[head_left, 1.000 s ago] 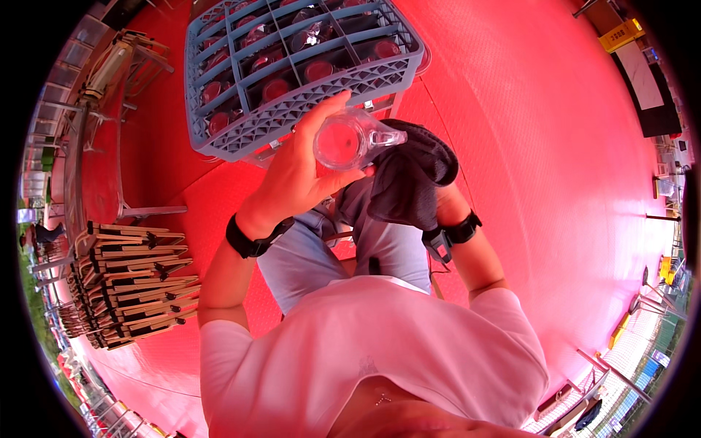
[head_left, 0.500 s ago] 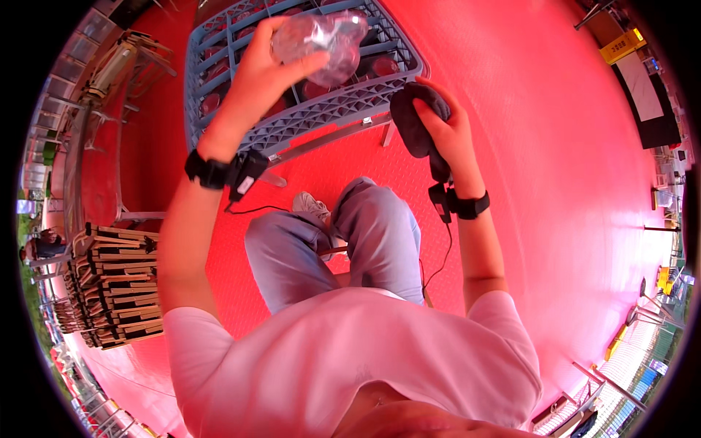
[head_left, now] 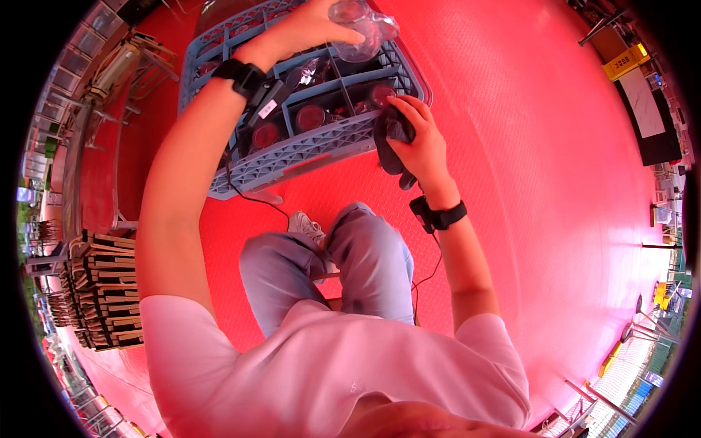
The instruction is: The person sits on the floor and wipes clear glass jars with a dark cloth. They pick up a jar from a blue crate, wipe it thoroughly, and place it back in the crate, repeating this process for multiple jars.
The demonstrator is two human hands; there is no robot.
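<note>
My left hand (head_left: 318, 23) is closed around a clear, curvy drinking glass (head_left: 356, 35), tilted sideways above the far right of a blue-grey plastic glass rack (head_left: 307, 151). Its fingers are partly cut off by the top edge. Several glasses stand in the rack's compartments, among them a glass with a round reddish-looking end (head_left: 310, 117). At the rack's near right corner my right hand (head_left: 426, 148) grips a soft black cloth (head_left: 391, 139), which hangs below the fingers. The right fingertips are close to the rack's rim; whether they touch it I cannot tell.
The rack rests on a metal-legged stand over a red textured floor (head_left: 511, 182). Folded chairs (head_left: 109, 292) are stacked at the left, beside a metal frame table (head_left: 102, 160). A thin cable runs from each wrist band. A yellow sign (head_left: 626, 62) stands far right.
My left hand has moved away and to the right with the glass, farther over the rack. My right hand has moved left and nearer, bringing the black cloth to the rack's corner.
</note>
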